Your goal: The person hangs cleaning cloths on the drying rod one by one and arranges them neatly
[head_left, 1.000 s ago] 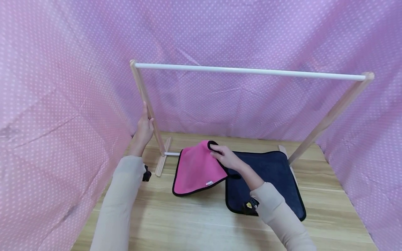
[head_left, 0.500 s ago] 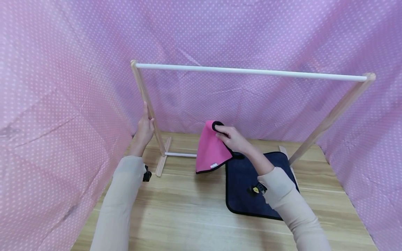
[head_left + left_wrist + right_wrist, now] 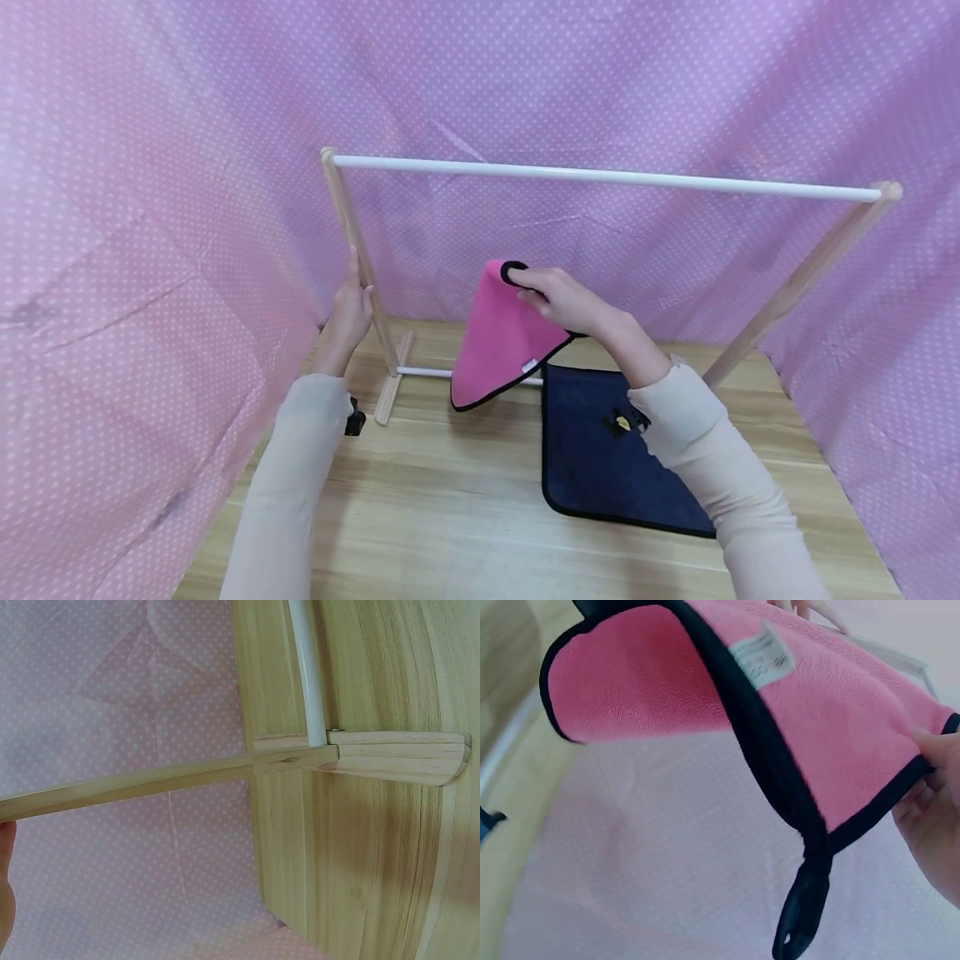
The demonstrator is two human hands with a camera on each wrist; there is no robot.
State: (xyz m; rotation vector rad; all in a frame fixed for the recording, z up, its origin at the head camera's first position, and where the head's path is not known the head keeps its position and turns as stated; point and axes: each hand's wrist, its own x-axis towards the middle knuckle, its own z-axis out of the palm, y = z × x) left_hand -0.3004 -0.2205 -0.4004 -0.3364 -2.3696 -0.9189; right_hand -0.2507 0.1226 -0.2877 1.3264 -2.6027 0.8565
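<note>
In the head view, my right hand (image 3: pixel 566 300) pinches the black-bound edge of a pink towel (image 3: pixel 506 337). The towel hangs folded over, raised above the table, with a white label on its face. A black hanging loop (image 3: pixel 802 911) dangles from its corner in the right wrist view, where my thumb presses the pink cloth. My left hand (image 3: pixel 351 312) holds the left wooden post (image 3: pixel 348 212) of a drying rack, index finger pointing up along it and thumb on the inner side. Only a bit of that hand shows at the left wrist view's edge.
A white top rail (image 3: pixel 600 175) spans the rack above the towel. Low down, a white crossbar (image 3: pixel 423 372) passes behind it. A dark navy towel (image 3: pixel 615 475) lies flat on the wooden table (image 3: pixel 450 517), partly under my right forearm. Pink dotted cloth (image 3: pixel 187 250) surrounds the table.
My right hand has lifted the pink towel up off the table and moved slightly right and farther away; the towel now hangs folded. My left hand stays on the post.
</note>
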